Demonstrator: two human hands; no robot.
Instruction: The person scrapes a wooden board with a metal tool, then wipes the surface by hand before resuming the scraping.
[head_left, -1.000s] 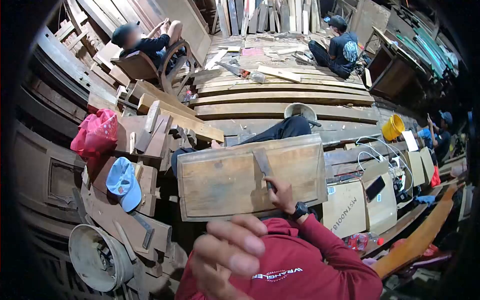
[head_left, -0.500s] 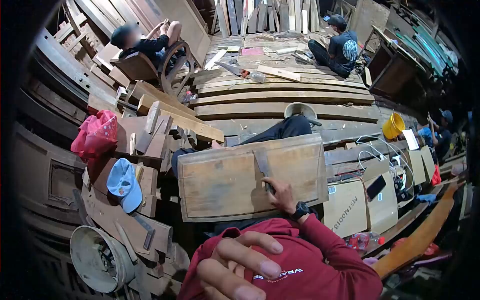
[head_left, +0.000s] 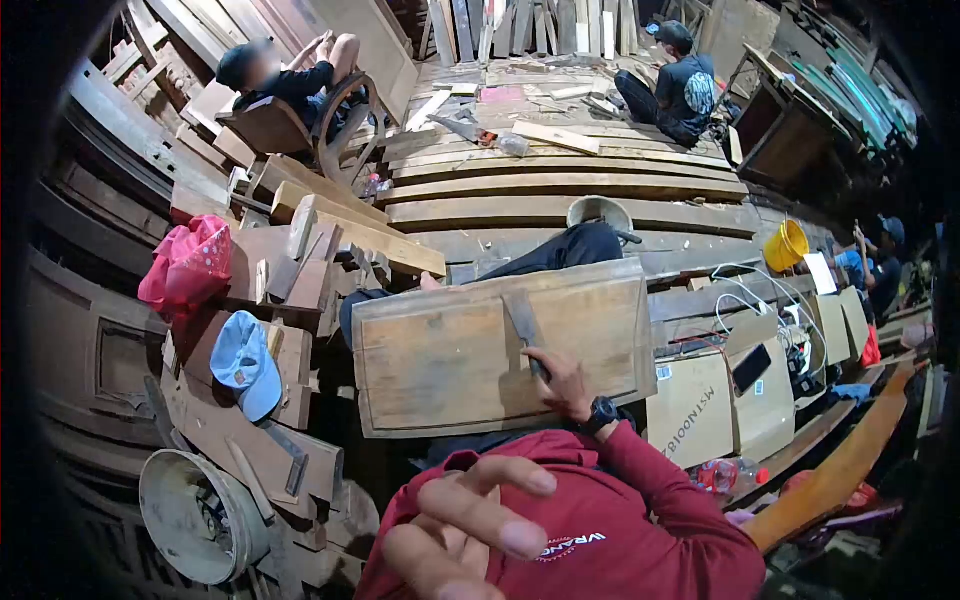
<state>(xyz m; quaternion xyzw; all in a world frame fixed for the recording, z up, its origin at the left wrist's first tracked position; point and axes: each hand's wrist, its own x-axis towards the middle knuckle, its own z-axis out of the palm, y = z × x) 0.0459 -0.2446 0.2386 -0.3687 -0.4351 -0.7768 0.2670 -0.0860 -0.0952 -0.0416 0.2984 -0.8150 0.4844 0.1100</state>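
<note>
Panel (head_left: 450, 360) is lying across the legs (head_left: 575, 250), long side running left-right. Right hand (head_left: 562, 385) is clamping the handle of the scraper (head_left: 522, 320), with the blade pointing away and resting near the panel's middle. Left hand (head_left: 470, 525) is hovering close to the lens, fingers loosely apart, gripping nothing and not touching the panel.

My read: a scraping pass is running. Only the legs are supporting the panel, so the left hand should be pinning the near edge. Blade should be staying low and stroking short along the grain, or it risks digging in or shoving the panel off.

Floor (head_left: 560, 185) is running in long planks, with timber (head_left: 120, 130) stacking up on the left. 3 people are working: 1 in a chair (head_left: 280, 85), 1 sitting (head_left: 680, 90), 1 at far right (head_left: 880, 265). Boxes (head_left: 690, 405) are sitting right of the panel, a bucket (head_left: 785, 247) is standing beyond them, and a cap (head_left: 243, 360) is lying on boards to the left.
</note>
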